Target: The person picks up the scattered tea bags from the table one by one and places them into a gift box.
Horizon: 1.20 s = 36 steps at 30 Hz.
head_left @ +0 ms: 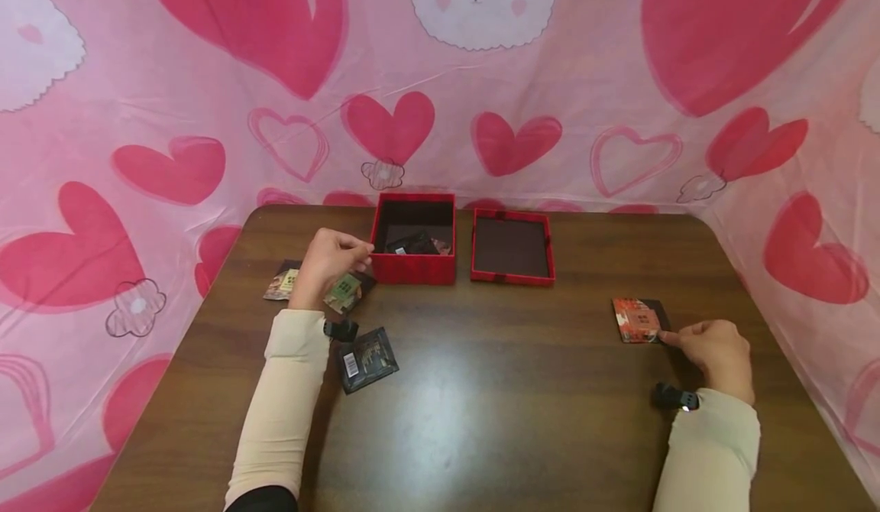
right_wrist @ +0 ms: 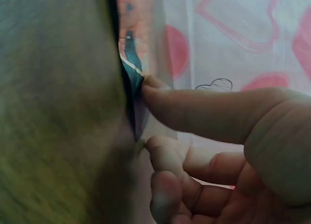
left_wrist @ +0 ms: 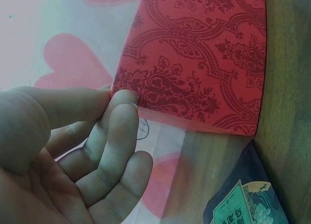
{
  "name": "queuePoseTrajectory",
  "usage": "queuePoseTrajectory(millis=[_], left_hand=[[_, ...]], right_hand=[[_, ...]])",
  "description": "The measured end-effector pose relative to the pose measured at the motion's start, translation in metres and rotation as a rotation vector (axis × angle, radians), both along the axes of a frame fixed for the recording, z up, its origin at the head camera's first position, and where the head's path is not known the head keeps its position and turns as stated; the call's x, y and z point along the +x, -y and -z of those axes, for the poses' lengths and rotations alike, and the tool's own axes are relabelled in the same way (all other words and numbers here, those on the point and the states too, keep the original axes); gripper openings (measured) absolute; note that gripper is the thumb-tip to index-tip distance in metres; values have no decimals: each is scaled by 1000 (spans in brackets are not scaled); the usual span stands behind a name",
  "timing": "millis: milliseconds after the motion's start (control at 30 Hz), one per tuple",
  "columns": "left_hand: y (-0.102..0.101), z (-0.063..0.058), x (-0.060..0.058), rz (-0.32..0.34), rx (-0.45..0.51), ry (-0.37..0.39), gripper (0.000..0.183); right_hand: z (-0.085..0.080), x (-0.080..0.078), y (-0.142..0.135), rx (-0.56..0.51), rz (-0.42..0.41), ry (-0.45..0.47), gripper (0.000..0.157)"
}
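My left hand (head_left: 333, 264) is at the front left corner of an open red box (head_left: 413, 269), thumb and index finger pinching its rim. In the left wrist view the patterned box wall (left_wrist: 194, 54) shows beside the fingertips (left_wrist: 127, 98). Dark packets (head_left: 415, 244) lie inside the box. Over to the right, my right hand (head_left: 715, 351) pinches the near right corner of an orange and black sachet (head_left: 639, 321) on the table. In the right wrist view its thumb (right_wrist: 194, 110) lies on the sachet's edge (right_wrist: 133, 73), with the other fingers curled below.
A red box lid (head_left: 512, 248) lies inside up, right of the box. Under and around the left forearm are a green sachet (head_left: 344, 292), a yellow-labelled sachet (head_left: 280, 283) and a black sachet (head_left: 369, 361) with a barcode. A pink heart-patterned cloth (head_left: 440, 145) hangs behind the wooden table (head_left: 522, 420).
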<state>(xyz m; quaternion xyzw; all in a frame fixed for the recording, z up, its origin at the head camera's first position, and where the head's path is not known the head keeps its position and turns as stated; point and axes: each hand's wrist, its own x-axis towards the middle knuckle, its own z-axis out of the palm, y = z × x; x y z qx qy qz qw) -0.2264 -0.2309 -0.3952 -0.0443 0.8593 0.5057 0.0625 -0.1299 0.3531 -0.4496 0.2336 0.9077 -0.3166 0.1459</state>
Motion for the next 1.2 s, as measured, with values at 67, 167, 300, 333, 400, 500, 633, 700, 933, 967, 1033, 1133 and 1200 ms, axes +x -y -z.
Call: queuePoseTrajectory(millis=[67, 167, 300, 333, 400, 500, 633, 700, 933, 967, 1033, 1133, 1200], left_hand=[[1, 0, 0, 1, 5, -7, 19], [2, -1, -1, 7, 12, -12, 20], [3, -2, 0, 12, 20, -15, 21], [4, -2, 0, 9, 21, -16, 21], [5, -2, 0, 5, 26, -20, 20], [6, 0, -1, 9, 20, -14, 20], [5, 2, -1, 5, 6, 19, 21], [3, 2, 0, 1, 10, 28, 21], [1, 2, 0, 5, 15, 5, 21], [1, 2, 0, 2, 14, 3, 20], [2, 2, -1, 5, 11, 0, 20], [2, 2, -2, 9, 6, -8, 20], [2, 2, -2, 10, 1, -9, 20]], right_hand=[[3, -1, 1, 10, 0, -18, 52], [4, -3, 3, 16, -8, -30, 42], [3, -6, 5, -12, -8, -9, 34], [2, -8, 6, -25, -14, -2, 32], [2, -10, 8, -44, -31, 17, 30], [3, -11, 10, -39, -65, 32, 28], [3, -9, 10, 14, -98, 13, 30], [1, -8, 9, 40, -101, -8, 34], [-2, -6, 6, -96, -42, -103, 29], [-1, -6, 5, -150, -36, -115, 27], [2, -5, 3, -252, -15, -133, 25], [6, -4, -1, -364, 15, -151, 23], [7, -4, -3, -391, 51, -172, 17]])
